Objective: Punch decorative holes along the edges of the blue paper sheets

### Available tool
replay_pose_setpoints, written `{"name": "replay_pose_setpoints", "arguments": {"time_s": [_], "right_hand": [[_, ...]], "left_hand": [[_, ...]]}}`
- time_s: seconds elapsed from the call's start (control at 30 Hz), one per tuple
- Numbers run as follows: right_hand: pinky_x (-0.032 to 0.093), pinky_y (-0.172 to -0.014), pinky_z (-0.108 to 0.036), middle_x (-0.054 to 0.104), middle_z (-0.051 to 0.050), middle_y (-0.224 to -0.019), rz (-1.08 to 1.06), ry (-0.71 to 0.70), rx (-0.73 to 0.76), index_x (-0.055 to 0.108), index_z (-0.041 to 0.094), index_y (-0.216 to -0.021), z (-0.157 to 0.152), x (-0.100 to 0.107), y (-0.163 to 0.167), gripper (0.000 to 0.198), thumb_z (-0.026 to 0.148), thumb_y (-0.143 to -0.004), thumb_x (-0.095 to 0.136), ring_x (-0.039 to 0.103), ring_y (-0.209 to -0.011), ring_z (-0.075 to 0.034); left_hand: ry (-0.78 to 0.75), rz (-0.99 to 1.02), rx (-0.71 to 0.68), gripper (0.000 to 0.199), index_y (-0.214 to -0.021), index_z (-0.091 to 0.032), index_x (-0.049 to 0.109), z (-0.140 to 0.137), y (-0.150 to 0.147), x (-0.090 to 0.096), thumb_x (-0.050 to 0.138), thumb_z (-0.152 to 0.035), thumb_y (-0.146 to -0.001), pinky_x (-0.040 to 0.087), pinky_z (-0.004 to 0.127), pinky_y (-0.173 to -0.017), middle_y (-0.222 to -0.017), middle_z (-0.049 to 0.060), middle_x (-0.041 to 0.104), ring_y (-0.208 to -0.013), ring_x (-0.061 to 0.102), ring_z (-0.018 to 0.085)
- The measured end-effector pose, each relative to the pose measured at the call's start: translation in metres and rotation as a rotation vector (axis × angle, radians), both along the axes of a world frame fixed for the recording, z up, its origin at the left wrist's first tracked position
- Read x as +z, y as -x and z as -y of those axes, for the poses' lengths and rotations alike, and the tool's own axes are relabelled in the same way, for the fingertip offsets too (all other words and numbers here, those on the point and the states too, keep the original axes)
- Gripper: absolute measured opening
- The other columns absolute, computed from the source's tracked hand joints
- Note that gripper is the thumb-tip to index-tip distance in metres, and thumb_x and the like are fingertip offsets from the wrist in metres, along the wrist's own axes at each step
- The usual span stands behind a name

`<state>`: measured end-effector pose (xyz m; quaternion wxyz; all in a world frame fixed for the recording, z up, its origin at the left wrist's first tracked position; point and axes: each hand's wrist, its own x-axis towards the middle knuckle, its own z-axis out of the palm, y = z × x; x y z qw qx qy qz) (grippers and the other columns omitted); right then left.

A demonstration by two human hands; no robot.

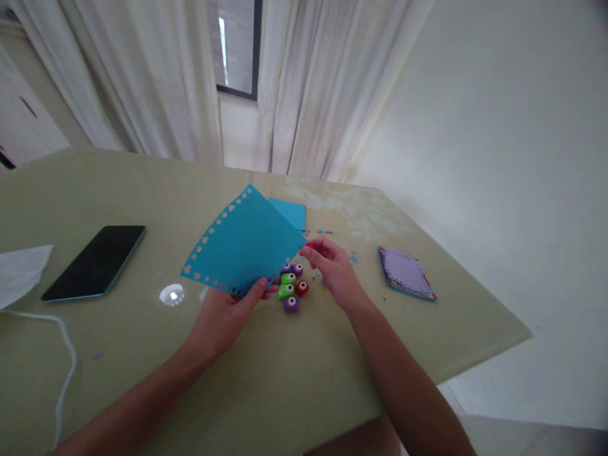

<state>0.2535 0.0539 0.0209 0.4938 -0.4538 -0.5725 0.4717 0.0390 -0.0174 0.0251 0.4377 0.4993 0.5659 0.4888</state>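
Observation:
My left hand (232,310) grips a sheet of blue paper (247,244) by its near edge, thumb on top. Small shaped holes run along the paper's left edge and near edge. At the sheet's right corner, my right hand (330,263) is closed around a small red craft punch (310,245), mostly hidden by the fingers. Beneath the paper and between my hands stand several small craft punches in purple, green and red, among them a green punch (286,291), a red punch (302,288) and a purple punch (291,304).
Behind the held sheet lies more blue paper (292,212). Tiny paper cutouts (354,257) are scattered nearby. A stack of punched paper squares (407,272) lies right. On the left are a black tablet (97,263), a white sheet (23,272) and a white cable (69,354).

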Motion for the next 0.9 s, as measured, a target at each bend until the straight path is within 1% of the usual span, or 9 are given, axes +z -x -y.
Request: {"name": "replay_pose_setpoints", "arguments": {"time_s": [0.13,0.2,0.27,0.43,0.53,0.6,0.67,0.77,0.9], "right_hand": [[0.049,-0.087,-0.036,0.077,-0.009,-0.102,0.715,-0.232,-0.135,0.082,0.02,-0.103,-0.014,0.0,-0.03,0.02,0.035,-0.097,0.069,0.065,-0.089,-0.022],[0.048,-0.094,-0.038,0.077,-0.012,-0.101,0.995,-0.255,-0.094,0.082,0.018,-0.097,-0.017,-0.003,-0.034,0.024,0.026,-0.104,0.06,0.066,-0.096,-0.024],[0.047,-0.097,-0.037,0.077,-0.013,-0.103,1.14,-0.251,-0.022,0.081,0.017,-0.099,-0.017,-0.007,-0.032,0.027,0.023,-0.106,0.056,0.067,-0.101,-0.024],[0.048,-0.096,-0.033,0.078,-0.013,-0.114,1.087,-0.295,-0.049,0.078,0.016,-0.112,-0.021,-0.009,-0.033,0.019,0.021,-0.104,0.061,0.069,-0.105,-0.023],[0.048,-0.089,-0.033,0.079,-0.01,-0.103,0.957,-0.348,-0.212,0.078,0.018,-0.101,-0.023,0.001,-0.051,0.018,0.021,-0.103,0.06,0.069,-0.095,-0.022],[0.047,-0.077,-0.031,0.077,-0.006,-0.087,0.907,-0.291,-0.249,0.077,0.018,-0.092,-0.022,0.01,-0.064,0.018,0.028,-0.1,0.065,0.066,-0.078,-0.019],[0.045,-0.069,-0.029,0.075,-0.003,-0.08,0.877,-0.205,-0.122,0.077,0.018,-0.09,-0.019,0.015,-0.07,0.02,0.037,-0.095,0.075,0.062,-0.069,-0.017],[0.046,-0.074,-0.029,0.079,-0.004,-0.092,0.956,-0.182,0.106,0.08,0.019,-0.099,-0.012,0.016,-0.066,0.025,0.037,-0.084,0.087,0.065,-0.076,-0.016],[0.046,-0.079,-0.03,0.078,-0.006,-0.093,1.17,-0.184,0.187,0.081,0.019,-0.097,-0.01,0.01,-0.049,0.011,0.027,-0.09,0.081,0.068,-0.083,-0.019]], "left_hand": [[0.016,-0.015,0.027,0.029,-0.076,-0.024,0.077,-0.001,0.001,0.002,0.073,-0.053,-0.076,0.067,0.039,-0.076,-0.082,0.007,0.085,-0.079,0.082,0.03],[0.035,-0.03,0.048,0.03,-0.072,-0.025,0.077,-0.001,0.001,0.002,0.072,-0.055,-0.074,0.067,0.038,-0.075,-0.079,0.006,0.084,-0.077,0.081,0.03],[0.059,-0.046,0.067,0.03,-0.069,-0.026,0.076,-0.001,0.002,0.001,0.072,-0.056,-0.073,0.066,0.038,-0.075,-0.075,0.005,0.083,-0.076,0.081,0.03],[0.066,-0.067,0.082,0.032,-0.066,-0.027,0.075,-0.001,0.007,-0.005,0.072,-0.058,-0.072,0.064,0.038,-0.074,-0.075,0.004,0.083,-0.076,0.08,0.03],[0.045,-0.088,0.079,0.032,-0.067,-0.027,0.076,-0.002,0.008,-0.007,0.072,-0.058,-0.074,0.063,0.039,-0.076,-0.077,0.004,0.083,-0.078,0.079,0.03],[0.032,-0.085,0.083,0.032,-0.068,-0.027,0.076,-0.003,0.008,-0.008,0.073,-0.058,-0.074,0.062,0.038,-0.076,-0.076,0.004,0.083,-0.078,0.079,0.03],[0.022,-0.077,0.085,0.031,-0.069,-0.027,0.076,-0.004,0.007,-0.009,0.074,-0.058,-0.074,0.062,0.038,-0.075,-0.076,0.004,0.083,-0.078,0.079,0.029],[0.028,-0.082,0.085,0.032,-0.069,-0.026,0.076,-0.005,0.008,-0.01,0.074,-0.058,-0.074,0.062,0.037,-0.076,-0.078,0.005,0.083,-0.079,0.079,0.03],[0.033,-0.11,0.097,0.033,-0.071,-0.026,0.077,-0.005,0.01,-0.011,0.073,-0.058,-0.075,0.061,0.038,-0.079,-0.081,0.005,0.084,-0.081,0.079,0.03]]}}
